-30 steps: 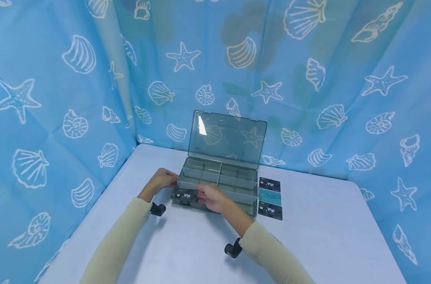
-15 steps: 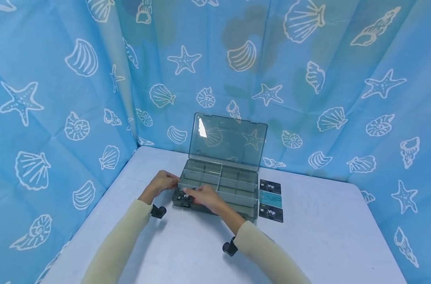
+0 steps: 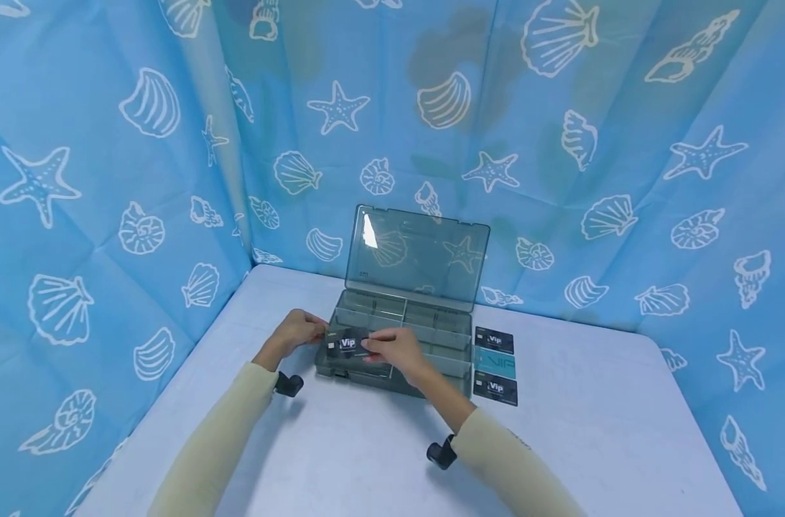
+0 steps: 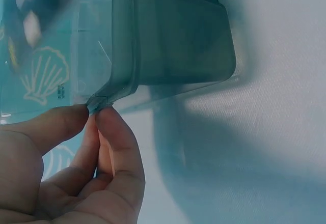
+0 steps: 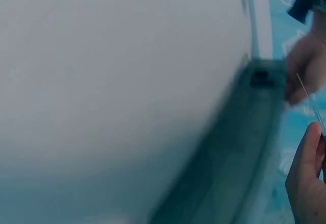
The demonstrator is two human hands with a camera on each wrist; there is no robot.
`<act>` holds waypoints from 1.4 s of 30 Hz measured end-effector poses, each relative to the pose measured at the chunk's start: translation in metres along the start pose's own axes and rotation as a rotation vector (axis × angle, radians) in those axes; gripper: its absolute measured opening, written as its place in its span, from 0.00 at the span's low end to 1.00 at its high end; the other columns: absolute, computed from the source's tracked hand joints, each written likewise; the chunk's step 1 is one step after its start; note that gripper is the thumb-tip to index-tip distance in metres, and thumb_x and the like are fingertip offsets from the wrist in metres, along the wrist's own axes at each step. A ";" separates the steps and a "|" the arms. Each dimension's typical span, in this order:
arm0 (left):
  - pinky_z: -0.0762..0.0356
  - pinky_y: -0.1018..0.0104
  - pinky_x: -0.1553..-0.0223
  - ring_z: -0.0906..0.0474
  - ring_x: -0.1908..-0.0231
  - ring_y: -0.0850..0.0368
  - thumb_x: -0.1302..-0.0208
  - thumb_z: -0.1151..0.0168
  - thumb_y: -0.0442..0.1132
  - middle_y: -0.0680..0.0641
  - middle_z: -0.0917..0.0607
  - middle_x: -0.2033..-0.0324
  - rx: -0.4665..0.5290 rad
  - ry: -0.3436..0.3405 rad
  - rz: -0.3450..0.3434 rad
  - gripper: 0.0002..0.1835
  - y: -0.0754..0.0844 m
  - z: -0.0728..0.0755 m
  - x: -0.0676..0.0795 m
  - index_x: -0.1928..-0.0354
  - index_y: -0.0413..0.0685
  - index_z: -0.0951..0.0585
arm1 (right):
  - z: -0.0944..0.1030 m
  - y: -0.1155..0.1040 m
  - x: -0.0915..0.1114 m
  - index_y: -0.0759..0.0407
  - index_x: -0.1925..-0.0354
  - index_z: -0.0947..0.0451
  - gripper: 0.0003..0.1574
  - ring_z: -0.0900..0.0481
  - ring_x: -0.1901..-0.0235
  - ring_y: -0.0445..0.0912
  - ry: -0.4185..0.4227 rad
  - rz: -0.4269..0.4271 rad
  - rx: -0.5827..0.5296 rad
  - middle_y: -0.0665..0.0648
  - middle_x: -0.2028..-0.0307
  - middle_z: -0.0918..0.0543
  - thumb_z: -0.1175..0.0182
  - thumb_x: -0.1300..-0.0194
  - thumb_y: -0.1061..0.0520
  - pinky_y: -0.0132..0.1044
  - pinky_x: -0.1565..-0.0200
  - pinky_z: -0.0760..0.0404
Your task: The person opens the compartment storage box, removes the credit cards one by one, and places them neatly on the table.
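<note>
A translucent grey compartment box stands on the white table, its clear lid raised at the back. My left hand pinches the box's left rim; the left wrist view shows the thumb and fingertips meeting on the edge of the box wall. Between thumb and fingers, my right hand pinches a black bank card marked "Vip" by its right end. The card is tilted up over the box's front left part. It appears edge-on as a thin line in the blurred right wrist view.
Right of the box lie a black Vip card, a teal card and another black Vip card in a column. A blue curtain with white shells hangs behind and left of the white table.
The card dipped and tilted low at the front left compartment, and now is higher with its face showing. My right hand has risen with it. My left hand keeps its place on the rim.
</note>
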State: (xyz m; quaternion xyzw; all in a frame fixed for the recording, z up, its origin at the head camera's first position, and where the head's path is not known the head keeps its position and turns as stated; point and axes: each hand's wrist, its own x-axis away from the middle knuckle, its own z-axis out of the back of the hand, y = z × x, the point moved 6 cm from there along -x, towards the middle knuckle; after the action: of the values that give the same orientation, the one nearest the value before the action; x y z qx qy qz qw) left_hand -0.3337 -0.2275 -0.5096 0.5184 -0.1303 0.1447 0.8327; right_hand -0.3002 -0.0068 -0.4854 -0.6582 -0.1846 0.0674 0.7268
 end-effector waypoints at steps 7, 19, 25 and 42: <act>0.20 0.58 0.50 0.21 0.50 0.45 0.31 0.44 0.33 0.36 0.21 0.50 0.004 -0.019 -0.008 0.14 -0.003 0.001 -0.003 0.48 0.32 0.22 | 0.073 -0.007 0.024 0.70 0.50 0.19 0.19 0.14 0.59 0.55 0.106 0.004 -0.074 0.65 0.53 0.17 0.33 0.39 0.61 0.48 0.50 0.18; 0.20 0.57 0.48 0.22 0.49 0.44 0.31 0.45 0.34 0.35 0.21 0.49 0.003 -0.035 -0.014 0.15 -0.006 0.005 0.000 0.47 0.31 0.22 | 0.185 0.023 0.094 0.69 0.43 0.25 0.25 0.15 0.59 0.50 0.259 -0.129 -0.034 0.66 0.49 0.25 0.36 0.34 0.56 0.40 0.53 0.17; 0.21 0.56 0.47 0.22 0.49 0.44 0.31 0.45 0.34 0.36 0.22 0.48 -0.005 -0.045 -0.017 0.15 -0.007 0.005 0.001 0.46 0.32 0.23 | 0.217 0.049 0.127 0.74 0.43 0.28 0.28 0.15 0.60 0.49 0.302 -0.180 0.004 0.67 0.49 0.24 0.37 0.33 0.56 0.40 0.54 0.17; 0.21 0.56 0.48 0.21 0.51 0.45 0.31 0.46 0.33 0.35 0.22 0.49 -0.010 -0.052 -0.018 0.16 0.002 -0.002 0.002 0.46 0.31 0.23 | 0.234 0.107 0.143 0.67 0.59 0.18 0.20 0.15 0.75 0.47 0.346 -0.377 0.382 0.58 0.70 0.16 0.27 0.47 0.56 0.36 0.69 0.15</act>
State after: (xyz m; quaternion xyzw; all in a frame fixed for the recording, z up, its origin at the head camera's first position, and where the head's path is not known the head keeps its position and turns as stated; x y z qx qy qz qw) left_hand -0.3322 -0.2249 -0.5080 0.5189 -0.1482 0.1228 0.8329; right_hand -0.2364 0.2734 -0.5499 -0.4656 -0.1610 -0.1477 0.8576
